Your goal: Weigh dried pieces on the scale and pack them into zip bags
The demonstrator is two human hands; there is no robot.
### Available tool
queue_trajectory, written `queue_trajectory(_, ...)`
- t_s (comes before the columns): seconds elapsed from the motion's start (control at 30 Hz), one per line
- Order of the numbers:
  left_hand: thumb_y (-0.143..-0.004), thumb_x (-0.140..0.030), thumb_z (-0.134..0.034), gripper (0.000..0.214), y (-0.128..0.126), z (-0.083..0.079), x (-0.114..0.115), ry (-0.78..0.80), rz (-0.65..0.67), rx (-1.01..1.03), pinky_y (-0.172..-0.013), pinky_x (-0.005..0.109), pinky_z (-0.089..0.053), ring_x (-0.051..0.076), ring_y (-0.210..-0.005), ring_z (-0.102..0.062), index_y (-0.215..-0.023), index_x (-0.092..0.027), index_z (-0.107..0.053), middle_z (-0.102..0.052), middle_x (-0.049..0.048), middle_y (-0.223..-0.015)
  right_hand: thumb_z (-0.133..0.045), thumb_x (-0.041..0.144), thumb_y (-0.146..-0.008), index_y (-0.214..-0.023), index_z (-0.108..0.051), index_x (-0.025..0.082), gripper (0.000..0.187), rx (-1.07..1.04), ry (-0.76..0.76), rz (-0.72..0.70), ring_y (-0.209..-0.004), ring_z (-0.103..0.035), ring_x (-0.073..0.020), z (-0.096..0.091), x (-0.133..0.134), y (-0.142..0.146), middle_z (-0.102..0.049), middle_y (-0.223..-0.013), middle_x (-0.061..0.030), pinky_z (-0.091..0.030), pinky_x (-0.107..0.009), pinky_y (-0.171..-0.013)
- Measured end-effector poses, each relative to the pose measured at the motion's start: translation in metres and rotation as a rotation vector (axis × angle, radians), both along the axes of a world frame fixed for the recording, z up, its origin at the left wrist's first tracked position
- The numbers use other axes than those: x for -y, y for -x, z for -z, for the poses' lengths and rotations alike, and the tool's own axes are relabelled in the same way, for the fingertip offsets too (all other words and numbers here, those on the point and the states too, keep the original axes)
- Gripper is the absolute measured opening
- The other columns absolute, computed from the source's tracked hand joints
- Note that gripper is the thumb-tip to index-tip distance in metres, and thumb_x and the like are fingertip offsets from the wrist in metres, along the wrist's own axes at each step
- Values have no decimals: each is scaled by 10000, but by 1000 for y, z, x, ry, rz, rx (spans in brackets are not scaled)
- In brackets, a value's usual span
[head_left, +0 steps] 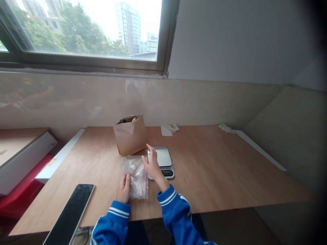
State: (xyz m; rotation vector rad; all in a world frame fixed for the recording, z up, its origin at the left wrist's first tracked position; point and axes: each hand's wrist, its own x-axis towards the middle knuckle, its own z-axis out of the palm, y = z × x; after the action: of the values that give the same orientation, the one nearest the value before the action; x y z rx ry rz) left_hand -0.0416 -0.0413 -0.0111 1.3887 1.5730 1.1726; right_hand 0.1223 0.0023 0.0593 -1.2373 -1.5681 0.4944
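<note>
My left hand point(124, 188) rests against the left side of a clear zip-top plastic bag point(136, 177) with red-edged seams, and its fingers seem to grip the bag. The bag lies flat on a plywood table point(209, 166). My right hand point(152, 163) is raised just above the bag, its fingers apart and holding nothing, right beside the left edge of a silver digital kitchen scale point(162, 160). Behind the bag stands a brown paper bag point(130, 136) with food showing at its open top.
A black tablet point(69, 214) lies at the table's front left corner. White paper point(166, 131) and crumpled tissue point(226, 129) sit along the back edge. A tiled wall and window rise behind the table. A white-edged board point(25, 160) and red object point(22, 190) lie to the left.
</note>
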Motion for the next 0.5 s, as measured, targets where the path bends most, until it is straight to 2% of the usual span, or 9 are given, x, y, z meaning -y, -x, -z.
queue_trajectory(0.07, -808, -616, -425, 499, 0, 0, 0, 4, -19, 13, -799, 370, -504, 234, -839, -638, -902, -177, -644, -671, 45, -815, -469, 277, -887, -1295, -412, 196, 419, -30, 39, 81, -1210, -441, -237, 15, 15, -1, -495, -1268, -126, -386, -452, -1022)
queue_trajectory(0.17, -794, -632, -438, 521, 0, 3, -2, -43, -45, 69, -906, 391, -472, 251, -968, -623, -941, -175, -642, -684, 65, -928, -518, 362, -868, -1198, -485, 197, 371, -116, 102, 145, -1101, -507, -239, 25, 31, -1, -552, -1182, -117, -430, -433, -949)
queue_trajectory(0.27, -750, -650, -495, 564, -1, 7, -1, -79, -69, 149, -995, 410, -419, 269, -1080, -587, -1014, -165, -612, -674, 93, -1043, -527, 413, -858, -1080, -556, 185, 319, -252, 202, 76, -932, -589, -215, 22, 37, -2, -632, -1036, -92, -470, -376, -853)
queue_trajectory(0.37, -742, -607, -551, 563, -5, 7, 2, -70, 18, 234, -997, 415, -426, 269, -1097, -585, -1097, -171, -561, -659, 101, -1099, -499, 412, -871, -921, -588, 175, 258, -401, 276, -38, -774, -624, -185, 14, 37, -4, -661, -847, -56, -481, -310, -731)
queue_trajectory(0.5, -799, -552, -516, 475, -13, -5, 6, -63, 118, 228, -1061, 432, -363, 263, -1189, -524, -1081, -178, -591, -623, 100, -1183, -556, 402, -833, -906, -546, 190, 224, -549, 241, 57, -717, -599, -161, 8, 36, -12, -620, -780, -14, -463, -275, -682)
